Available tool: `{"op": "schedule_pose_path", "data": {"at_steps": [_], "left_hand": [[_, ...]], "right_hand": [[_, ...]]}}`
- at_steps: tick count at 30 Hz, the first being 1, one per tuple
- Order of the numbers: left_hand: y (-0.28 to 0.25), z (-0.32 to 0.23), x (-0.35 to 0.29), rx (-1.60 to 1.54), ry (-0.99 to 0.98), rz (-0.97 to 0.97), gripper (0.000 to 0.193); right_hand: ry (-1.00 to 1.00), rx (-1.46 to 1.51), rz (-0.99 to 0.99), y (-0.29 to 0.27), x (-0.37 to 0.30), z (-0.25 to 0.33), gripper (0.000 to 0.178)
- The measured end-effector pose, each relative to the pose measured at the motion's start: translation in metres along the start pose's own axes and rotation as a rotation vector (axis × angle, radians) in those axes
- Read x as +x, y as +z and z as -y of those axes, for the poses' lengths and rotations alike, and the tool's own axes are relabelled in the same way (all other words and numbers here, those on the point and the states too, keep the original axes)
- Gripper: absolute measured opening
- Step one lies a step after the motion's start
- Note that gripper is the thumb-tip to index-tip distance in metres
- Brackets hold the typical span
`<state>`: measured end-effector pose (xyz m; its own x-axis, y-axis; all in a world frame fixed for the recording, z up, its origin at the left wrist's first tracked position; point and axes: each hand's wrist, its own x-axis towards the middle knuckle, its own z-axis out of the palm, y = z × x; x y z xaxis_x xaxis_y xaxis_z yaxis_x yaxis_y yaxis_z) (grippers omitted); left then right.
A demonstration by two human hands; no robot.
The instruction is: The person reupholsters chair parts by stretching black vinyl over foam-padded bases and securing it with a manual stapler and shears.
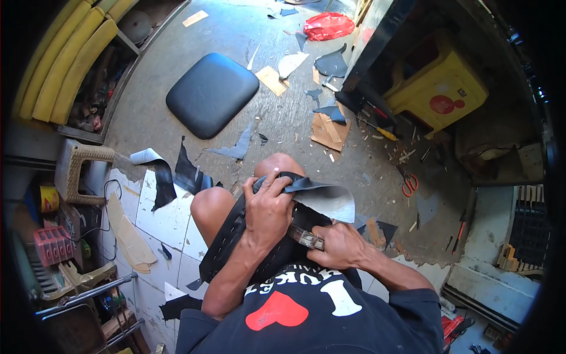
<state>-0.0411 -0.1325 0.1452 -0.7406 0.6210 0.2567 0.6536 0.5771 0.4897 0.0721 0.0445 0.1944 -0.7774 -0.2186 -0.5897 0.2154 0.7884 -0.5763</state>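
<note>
Leather work over a scrap-strewn concrete floor (247, 29).
At frame centre the left hand (268, 206) pinches a black leather sheet (321, 197) on the knees; the right hand (339, 245) closes on a knife (305, 237). Yellow box (439, 88) with red round label upper right; red bag (328, 26) top.

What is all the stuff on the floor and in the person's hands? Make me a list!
Leather sheet: one, black with grey underside, on the lap under the left hand.
Tool: one, metal, in the right hand.
Cushion: one, black, floor ahead.
Scissors: one pair, red handles, floor at right.
Screwdriver: one, yellow handle, floor at right.
Crate: one, yellow, upper right.
Stool: one, beige woven, left.
Bag: one, red, top.
Scraps: many, black and cardboard brown, scattered.
Left hand: pressing the sheet.
Right hand: gripping the tool.
</note>
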Motion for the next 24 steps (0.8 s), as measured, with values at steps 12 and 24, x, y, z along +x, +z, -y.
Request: {"op": "schedule_pose_path", "data": {"at_steps": [12,24], "left_hand": [[-0.012,-0.009,0.007,-0.015,0.055,0.045,0.055],[-0.008,-0.072,0.011,0.057,0.089,0.223,0.072]], "right_hand": [[-0.102,0.163,0.019,0.001,-0.028,-0.019,0.032],[0.026,0.218,-0.182,-0.018,-0.092,-0.095,0.034]]}}
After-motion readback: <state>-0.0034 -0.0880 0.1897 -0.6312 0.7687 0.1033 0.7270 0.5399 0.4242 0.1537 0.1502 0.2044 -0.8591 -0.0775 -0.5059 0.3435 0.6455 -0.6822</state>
